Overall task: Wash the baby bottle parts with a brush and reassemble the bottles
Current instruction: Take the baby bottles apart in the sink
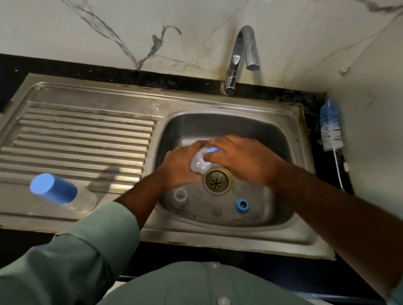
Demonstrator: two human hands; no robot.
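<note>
Clear bottle (199,162) btwn both grips: left hand (182,166) clamped round it, right hand (241,160) pinching top.

Sink unit (153,231) set in a counter (1,69), drainboard (78,140) left, basin (283,140) right. Tap (239,57) stands behind the basin at its far rim. Drain (216,181) in the basin centre. Both hands meet over the basin, just far-left of the drain: left hand (179,167) and right hand (241,158) on a bottle (198,163) between them. Two small parts lie on the basin floor near the viewer: a neck piece (179,197) left, a ring (241,205) right. A capped bottle (62,193) lies on its side at the drainboard's near edge. A brush (330,130) lies on the counter right of the basin.
</note>
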